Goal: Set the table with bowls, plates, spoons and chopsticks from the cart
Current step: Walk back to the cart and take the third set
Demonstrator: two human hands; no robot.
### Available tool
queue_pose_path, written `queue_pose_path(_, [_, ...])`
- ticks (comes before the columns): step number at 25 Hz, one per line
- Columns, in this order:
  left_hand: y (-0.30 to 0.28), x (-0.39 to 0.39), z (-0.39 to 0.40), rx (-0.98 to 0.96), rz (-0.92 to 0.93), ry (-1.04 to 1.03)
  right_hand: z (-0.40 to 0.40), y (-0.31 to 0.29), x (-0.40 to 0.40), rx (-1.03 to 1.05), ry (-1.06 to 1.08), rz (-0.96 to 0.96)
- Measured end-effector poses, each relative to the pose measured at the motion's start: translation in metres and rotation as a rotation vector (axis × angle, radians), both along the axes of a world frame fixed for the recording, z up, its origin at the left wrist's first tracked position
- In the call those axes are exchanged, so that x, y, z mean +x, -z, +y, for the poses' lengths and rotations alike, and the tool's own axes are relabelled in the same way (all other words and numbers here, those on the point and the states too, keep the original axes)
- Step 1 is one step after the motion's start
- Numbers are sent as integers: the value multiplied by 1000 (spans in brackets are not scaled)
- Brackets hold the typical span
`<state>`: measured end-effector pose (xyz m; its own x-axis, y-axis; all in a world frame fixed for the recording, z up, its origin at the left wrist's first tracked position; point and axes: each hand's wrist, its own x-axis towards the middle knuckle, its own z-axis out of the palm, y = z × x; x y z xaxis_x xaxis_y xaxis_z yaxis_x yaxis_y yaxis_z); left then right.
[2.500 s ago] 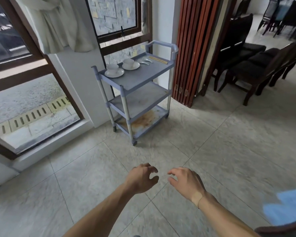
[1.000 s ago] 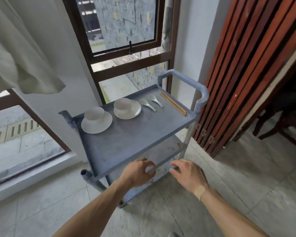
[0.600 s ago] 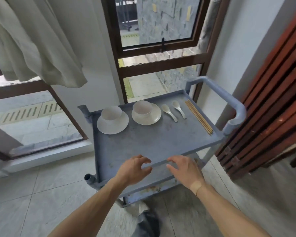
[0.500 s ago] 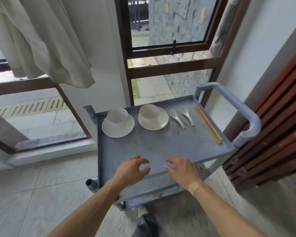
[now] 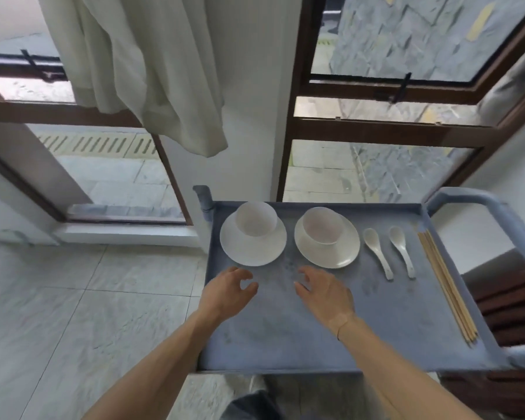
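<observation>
so the person stands at the grey-blue plastic serving cart, both arms reaching over its top tray. everything still sits on that tray: toward its far-left corner a white ceramic bowl rests on a white round plate; just beside it, toward the middle of the far edge, a second white bowl sits on a cream-white plate. next along lie two white ceramic spoons, side by side and apart, bowls of the spoons toward the far edge. along the tray's handle side lies a bundle of pale wooden chopsticks, pressed together.

the left hand hovers just short of the first plate's near rim, fingers loosely curved and holding nothing. the right hand hovers just short of the second plate, likewise relaxed and empty. the two hands are a little apart and touch no dish.

nothing has left the cart, so this looks like the very first pickup. the next move probably calls for each hand to slide fingers under a plate rim and lift level, so the loose bowls do not slide off.
</observation>
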<state>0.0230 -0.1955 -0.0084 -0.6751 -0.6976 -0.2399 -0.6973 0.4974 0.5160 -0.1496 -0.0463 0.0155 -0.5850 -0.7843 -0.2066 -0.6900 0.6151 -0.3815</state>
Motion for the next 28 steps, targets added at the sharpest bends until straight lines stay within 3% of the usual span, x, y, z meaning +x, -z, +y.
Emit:
queue_pose_path(5, [12,-1,-19,56,-24,-126,-27,15,-13,-4,80,-21])
queue_pose_path(15, [18,-91,-6,153,-94,-121,-8,36,-88,62,316,40])
queue_pose_path(19, [26,-127,3,207,-58,-142,2,40,-117,23,455,-66])
queue_pose_path(22, [29,-155,8,269,-17,-191,1,43,-141,30,433,-127])
queue_pose_path(28, [39,-187,16,436,95,-471,-7,50,-171,5,411,-262])
